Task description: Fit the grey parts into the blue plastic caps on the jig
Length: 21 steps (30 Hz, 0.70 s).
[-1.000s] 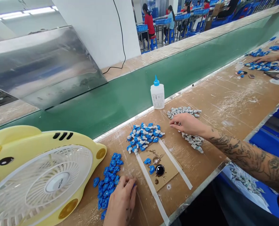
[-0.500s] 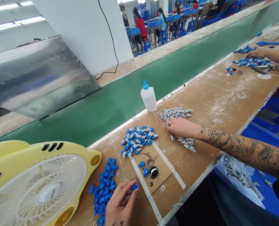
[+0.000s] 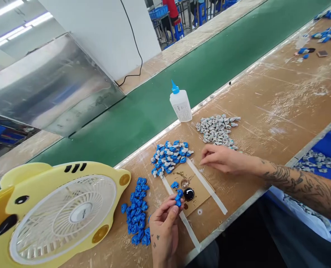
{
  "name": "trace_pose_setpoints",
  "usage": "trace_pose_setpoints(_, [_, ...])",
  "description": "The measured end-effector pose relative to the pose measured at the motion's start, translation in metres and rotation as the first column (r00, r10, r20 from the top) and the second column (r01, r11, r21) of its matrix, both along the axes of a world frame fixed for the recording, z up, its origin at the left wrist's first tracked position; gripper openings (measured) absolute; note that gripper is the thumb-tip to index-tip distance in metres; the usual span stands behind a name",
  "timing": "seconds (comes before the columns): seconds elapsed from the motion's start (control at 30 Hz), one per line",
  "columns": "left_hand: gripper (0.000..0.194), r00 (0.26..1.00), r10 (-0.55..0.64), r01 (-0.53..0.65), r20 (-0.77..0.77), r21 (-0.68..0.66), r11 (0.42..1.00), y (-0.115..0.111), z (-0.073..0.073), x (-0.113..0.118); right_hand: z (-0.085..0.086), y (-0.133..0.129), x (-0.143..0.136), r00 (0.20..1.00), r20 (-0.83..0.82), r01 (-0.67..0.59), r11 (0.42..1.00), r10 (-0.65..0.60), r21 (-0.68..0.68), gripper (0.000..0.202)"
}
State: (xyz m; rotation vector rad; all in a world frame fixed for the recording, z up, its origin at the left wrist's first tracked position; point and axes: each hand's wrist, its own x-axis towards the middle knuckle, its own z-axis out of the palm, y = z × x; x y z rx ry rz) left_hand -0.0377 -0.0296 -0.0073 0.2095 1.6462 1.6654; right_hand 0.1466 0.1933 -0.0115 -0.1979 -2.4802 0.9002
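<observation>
- A small blue moulded part (image 3: pixel 178 202) is pinched between the thumb and fingers of the left hand (image 3: pixel 164 222), at the left side of the cardboard sheet (image 3: pixel 200 199); by the fingertip grip, most of it is probably kept exposed.
- Just beside those fingertips, a round black pool or dish (image 3: pixel 189 194) is seen; little clearance is left there.
- The fingers of the right hand (image 3: pixel 223 159) are drawn together near the pile of grey pieces (image 3: pixel 217 128); whether anything is held cannot be told.
- The cardboard is flanked by white tape strips (image 3: pixel 208 185), presumably so that it is kept from sliding.
- Joined blue-and-grey pieces (image 3: pixel 171 156) are heaped beyond it, and loose blue parts (image 3: pixel 137 212) to its left, seemingly sorted within reach.
- A white nozzle bottle (image 3: pixel 181 107) is stood beside the green belt (image 3: pixel 143 115), clear of both hands.
- The worktop's (image 3: pixel 257 126) left end is taken up by a yellow fan (image 3: pixel 80 214), by which leftward room is limited.
</observation>
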Motion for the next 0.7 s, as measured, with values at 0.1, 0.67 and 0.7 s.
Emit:
trace_pose_setpoints(0.1, [0.037,0.998,-0.041,0.038,-0.053,-0.051,0.998,-0.002,-0.002,-0.003,-0.007,-0.028,-0.003,1.0,-0.013,-0.017,0.994,0.016,-0.109,0.029])
trace_pose_setpoints(0.67, [0.02,0.315,-0.492,0.268,-0.812,-0.421,0.867,-0.002,-0.014,0.002,-0.03,-0.049,-0.004,0.988,0.008,0.152,0.973,-0.153,-0.176,0.023])
trace_pose_setpoints(0.7, [0.02,0.3,-0.487,0.267,-0.82,-0.418,0.868,-0.001,-0.014,0.002,-0.03,-0.049,-0.004,0.989,0.009,0.148,0.972,-0.148,-0.183,0.022])
